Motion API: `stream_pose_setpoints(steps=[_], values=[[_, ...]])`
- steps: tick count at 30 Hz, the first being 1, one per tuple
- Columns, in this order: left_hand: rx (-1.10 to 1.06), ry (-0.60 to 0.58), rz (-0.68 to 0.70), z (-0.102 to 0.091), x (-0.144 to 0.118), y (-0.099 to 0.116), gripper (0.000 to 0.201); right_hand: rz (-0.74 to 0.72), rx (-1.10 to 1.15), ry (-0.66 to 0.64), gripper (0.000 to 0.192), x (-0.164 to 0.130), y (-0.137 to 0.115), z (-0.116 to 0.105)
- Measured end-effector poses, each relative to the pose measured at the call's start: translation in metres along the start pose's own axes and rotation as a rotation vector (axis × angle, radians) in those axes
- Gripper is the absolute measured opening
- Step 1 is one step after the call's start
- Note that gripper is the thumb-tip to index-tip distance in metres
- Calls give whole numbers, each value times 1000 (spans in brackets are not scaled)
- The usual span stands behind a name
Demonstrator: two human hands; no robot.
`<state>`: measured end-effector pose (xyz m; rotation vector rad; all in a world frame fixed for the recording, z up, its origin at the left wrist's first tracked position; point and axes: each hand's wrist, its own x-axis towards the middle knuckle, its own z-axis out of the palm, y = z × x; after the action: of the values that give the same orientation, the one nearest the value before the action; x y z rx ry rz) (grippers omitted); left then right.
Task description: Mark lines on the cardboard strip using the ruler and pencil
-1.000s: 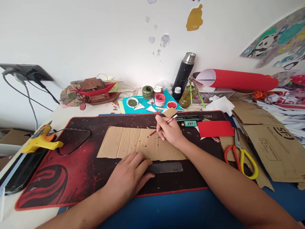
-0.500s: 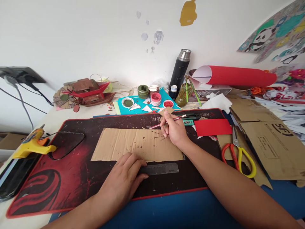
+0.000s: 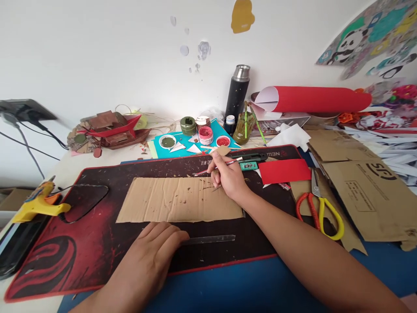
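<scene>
A table (image 3: pixel 107 163) filled the frame below the wall. A dark red mat (image 3: pixel 97 243) covered its centre and lower left, with a blue sheet (image 3: pixel 228 287) under its lower edge. At the left edge lay a yellow glue gun (image 3: pixel 37 204). At upper centre sat a teal sheet (image 3: pixel 211 134) and a black flask (image 3: pixel 237 93). Brown cardboard (image 3: pixel 368 191) and red-and-yellow scissors (image 3: pixel 321 206) lay at the right.

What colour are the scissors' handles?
One handle red, one yellow; the scissors show clearly in the head view, right of the right hand.
</scene>
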<state>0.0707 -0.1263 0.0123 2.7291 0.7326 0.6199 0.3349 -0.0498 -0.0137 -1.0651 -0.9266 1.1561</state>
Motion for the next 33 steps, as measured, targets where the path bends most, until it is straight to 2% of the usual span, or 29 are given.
stream_pose_setpoints(steps=[5, 7, 11, 16, 22, 33], values=[[9, -33, -17, -16, 17, -14, 31, 23, 19, 6, 72, 1, 0, -1], [35, 13, -39, -14, 28, -23, 28, 29, 46, 16, 72, 2, -1, -1], [72, 9, 5, 1, 42, -35, 24, 36, 73, 13, 74, 5, -1, -1], [235, 64, 98, 3, 32, -42, 19, 43, 60, -4, 73, 6, 2, -3], [349, 74, 212, -7, 18, -36, 21, 85, 37, 5, 70, 5, 3, -4], [433, 24, 212, 15, 11, -18, 31, 53, -21, -3, 67, 3, 2, -5]])
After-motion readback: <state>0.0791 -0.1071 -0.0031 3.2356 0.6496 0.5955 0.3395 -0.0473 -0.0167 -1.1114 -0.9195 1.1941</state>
